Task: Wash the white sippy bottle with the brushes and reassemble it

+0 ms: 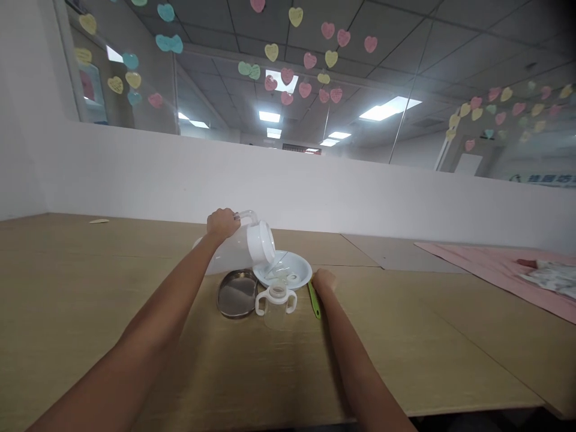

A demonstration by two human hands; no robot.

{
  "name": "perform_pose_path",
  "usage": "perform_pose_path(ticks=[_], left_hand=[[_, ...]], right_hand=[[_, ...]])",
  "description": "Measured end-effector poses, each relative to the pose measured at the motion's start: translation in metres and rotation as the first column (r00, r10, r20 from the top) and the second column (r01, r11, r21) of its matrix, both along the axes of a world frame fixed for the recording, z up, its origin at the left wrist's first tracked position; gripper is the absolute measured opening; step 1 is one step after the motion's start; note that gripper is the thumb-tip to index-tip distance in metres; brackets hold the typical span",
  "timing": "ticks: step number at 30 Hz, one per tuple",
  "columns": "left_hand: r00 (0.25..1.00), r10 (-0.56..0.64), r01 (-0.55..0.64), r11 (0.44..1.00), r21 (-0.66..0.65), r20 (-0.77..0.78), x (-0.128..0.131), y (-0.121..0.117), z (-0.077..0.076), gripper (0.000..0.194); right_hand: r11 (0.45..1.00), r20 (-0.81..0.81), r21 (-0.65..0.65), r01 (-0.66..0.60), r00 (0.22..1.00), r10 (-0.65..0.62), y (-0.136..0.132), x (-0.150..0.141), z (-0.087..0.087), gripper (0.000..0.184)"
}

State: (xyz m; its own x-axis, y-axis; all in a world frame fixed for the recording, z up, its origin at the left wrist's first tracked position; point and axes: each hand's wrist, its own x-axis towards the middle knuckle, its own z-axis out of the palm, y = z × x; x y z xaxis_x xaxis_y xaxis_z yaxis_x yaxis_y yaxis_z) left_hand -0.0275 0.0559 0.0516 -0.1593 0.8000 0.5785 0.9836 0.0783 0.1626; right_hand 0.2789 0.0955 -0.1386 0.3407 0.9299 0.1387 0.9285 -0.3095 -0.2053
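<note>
My left hand (224,224) is closed around the clear handle of a plastic pitcher (231,251), which tips to the right. Its white lid end hangs over the left side of a white plate (302,270). Small clear and white bottle parts (291,278) lie on the plate. In front stands an upright clear baby bottle (275,309) with two white side handles and an uncapped neck. My right hand (324,280) rests curled on the table, right of the plate and beside a green-handled utensil (315,305). What its fingers hold, if anything, is hidden.
A shiny metal tray (237,295) sits left of the bottle. On the far right lies a pink cloth (477,273) with a patterned fabric piece (551,277) on it. A small flat pale piece (99,221) lies back left. A low white wall (180,177) borders the wooden table.
</note>
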Motion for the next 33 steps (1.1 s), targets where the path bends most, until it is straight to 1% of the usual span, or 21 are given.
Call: perform_pose_path(ticks=[8,16,23,29,33], left_hand=[[1.000,0.012,-0.011,1.000,0.003,-0.025,0.002,-0.001,0.008,0.035],[0.999,-0.005,0.006,1.000,0.017,-0.052,0.003,-0.002,0.006,0.037],[0.999,-0.007,0.008,0.999,0.037,-0.038,0.001,-0.001,0.008,0.040],[1.000,-0.003,0.002,0.999,0.052,0.020,-0.008,-0.002,0.006,0.037],[0.992,0.034,-0.043,0.996,0.079,0.120,-0.019,-0.004,0.000,0.037]], right_hand=[[1.000,0.002,0.008,0.001,1.000,-0.001,0.001,0.000,-0.002,0.028],[1.000,0.003,0.017,-0.004,1.000,0.004,0.003,0.001,-0.003,0.028],[1.000,0.005,0.011,-0.008,1.000,0.008,0.003,0.002,-0.004,0.027],[1.000,0.011,0.016,-0.004,1.000,0.004,0.003,0.002,-0.005,0.027],[1.000,0.015,0.016,-0.008,1.000,0.008,0.003,0.003,-0.004,0.027]])
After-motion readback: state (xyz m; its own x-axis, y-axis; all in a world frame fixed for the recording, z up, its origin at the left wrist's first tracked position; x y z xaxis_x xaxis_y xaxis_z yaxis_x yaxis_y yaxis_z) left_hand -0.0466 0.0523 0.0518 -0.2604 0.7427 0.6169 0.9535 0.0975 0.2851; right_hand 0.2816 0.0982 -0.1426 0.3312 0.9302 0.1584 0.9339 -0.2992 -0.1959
